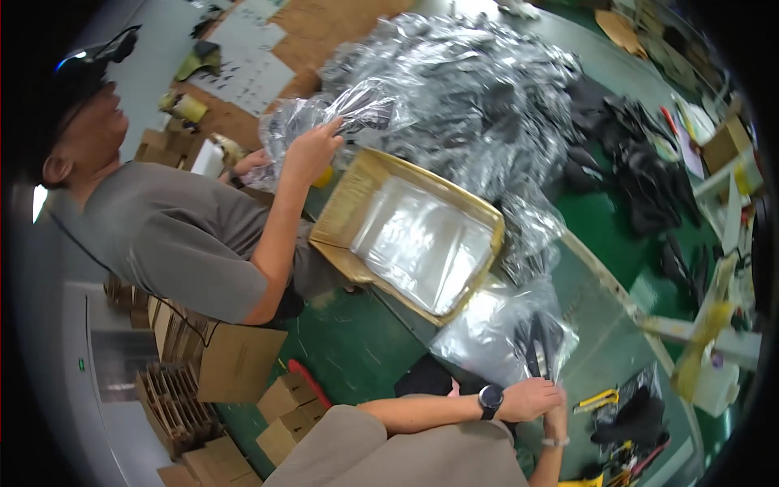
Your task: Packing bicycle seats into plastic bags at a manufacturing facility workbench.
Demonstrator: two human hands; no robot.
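A clear plastic bag (479,345) lies on the table in front of me, with a long, dark forked piece (534,342) in or under its film. My left hand (529,399), with a dark watch at the wrist, is closed at the bag's near edge, by the lower end of the dark piece. Close against it is my right hand (556,420), a pale band on that wrist; its fingers are mostly hidden behind the left. Beyond the bag stands an open cardboard box (345,213) holding a stack of flat clear bags (426,243).
A large heap of bagged dark items (462,89) covers the table behind the box. On the left a co-worker (195,235) handles a filled bag (365,109). A yellow cutter (596,400), dark cloth (637,422) and tools lie at right. Cardboard boxes (243,363) stand lower left.
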